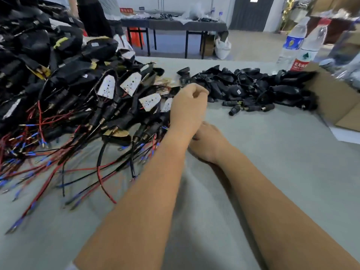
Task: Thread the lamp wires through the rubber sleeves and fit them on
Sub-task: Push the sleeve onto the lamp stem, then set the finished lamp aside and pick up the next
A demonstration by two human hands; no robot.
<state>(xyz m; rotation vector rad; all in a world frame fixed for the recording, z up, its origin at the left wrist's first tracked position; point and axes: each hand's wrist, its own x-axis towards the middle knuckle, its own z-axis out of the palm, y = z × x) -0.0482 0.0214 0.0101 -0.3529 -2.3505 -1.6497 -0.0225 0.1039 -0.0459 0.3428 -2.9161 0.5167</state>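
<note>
Two piles flank the hands: lamps (109,106) with wires left of left hand (188,108), rubber sleeves (253,88) beyond-right. Left hand is nearest both, fingers curled, contents unclear; right hand (208,143) is half hidden behind it, grip unreadable.

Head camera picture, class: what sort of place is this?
Probably a small assembly workshop: a heap of wired lamp units, a pile of black rubber sleeves on the work table, another laden table behind.

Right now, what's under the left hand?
The left hand, fingers curled, hovers at the edge of the lamp pile; the right hand sits partly tucked beneath its wrist. Whatever either hand holds is covered; grey table lies below.
</note>
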